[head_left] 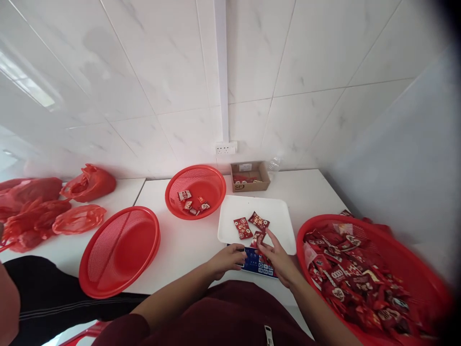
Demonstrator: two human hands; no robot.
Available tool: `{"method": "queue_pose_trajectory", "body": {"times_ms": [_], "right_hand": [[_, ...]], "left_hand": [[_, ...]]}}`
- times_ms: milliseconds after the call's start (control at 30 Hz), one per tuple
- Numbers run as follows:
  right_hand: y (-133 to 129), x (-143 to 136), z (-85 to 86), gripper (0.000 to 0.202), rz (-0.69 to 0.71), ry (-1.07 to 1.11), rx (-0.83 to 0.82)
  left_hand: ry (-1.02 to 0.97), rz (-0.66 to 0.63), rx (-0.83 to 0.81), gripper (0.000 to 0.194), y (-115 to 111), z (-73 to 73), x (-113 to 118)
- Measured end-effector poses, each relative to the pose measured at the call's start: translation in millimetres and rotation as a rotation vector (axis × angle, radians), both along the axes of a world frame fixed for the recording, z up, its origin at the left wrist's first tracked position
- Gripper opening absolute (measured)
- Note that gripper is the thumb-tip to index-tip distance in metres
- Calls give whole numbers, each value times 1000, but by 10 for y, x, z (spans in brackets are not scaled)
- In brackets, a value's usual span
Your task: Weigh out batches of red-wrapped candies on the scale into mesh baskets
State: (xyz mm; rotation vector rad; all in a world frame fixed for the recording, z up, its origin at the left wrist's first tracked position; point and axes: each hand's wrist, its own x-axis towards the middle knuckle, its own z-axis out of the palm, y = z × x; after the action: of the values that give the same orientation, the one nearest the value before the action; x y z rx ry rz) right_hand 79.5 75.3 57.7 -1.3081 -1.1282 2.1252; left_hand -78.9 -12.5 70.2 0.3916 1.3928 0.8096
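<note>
A small red printed packet point(257, 239) is held in the fingers of my right hand point(275, 254), over the front edge of a white scale tray point(228, 218). Two more red packets, one flat point(243, 228) and one tilted point(259, 221), lie on that tray. Just in front of the tray, my left hand point(228, 261) hovers with its fingers apart and nothing in them. Between my hands shows the blue keypad panel point(252, 259) of the scale, partly covered by them.
Right of the scale stands a large red basket point(414, 259) heaped with packets. A red basket point(212, 192) with several packets, another red basket point(122, 250), a cardboard box point(252, 182) and red plastic bags point(90, 182) occupy the table. Another person's dark-clothed leg point(46, 293) is at left.
</note>
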Motion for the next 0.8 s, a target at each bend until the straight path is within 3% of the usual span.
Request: {"method": "queue_pose_trajectory", "body": {"times_ms": [100,267,367,500,567,667,800], "right_hand": [[22,31,-102,85,-82,-74,-70],[-14,110,-204,51,-223,-54,-104],[58,56,-102,47,-283,84,-140],[199,-61,97,51,-249,260,-157],[242,-55,113,54,-248,210,-104],[300,131,5,57,-296,35,59],[480,760,-238,58,-493,-282,388]], "left_hand": [[-8,34,-7,52,-52,-21,-72],[-36,63,-18,46,-125,-44,-111],[-50,52,-18,46,-126,-50,-102],[-53,50,-11,49,-79,-11,-79],[-49,51,-2,48,-61,19,-75],[-51,54,10,45,-71,54,-91],[-53,67,-2,44,-125,54,-134]]}}
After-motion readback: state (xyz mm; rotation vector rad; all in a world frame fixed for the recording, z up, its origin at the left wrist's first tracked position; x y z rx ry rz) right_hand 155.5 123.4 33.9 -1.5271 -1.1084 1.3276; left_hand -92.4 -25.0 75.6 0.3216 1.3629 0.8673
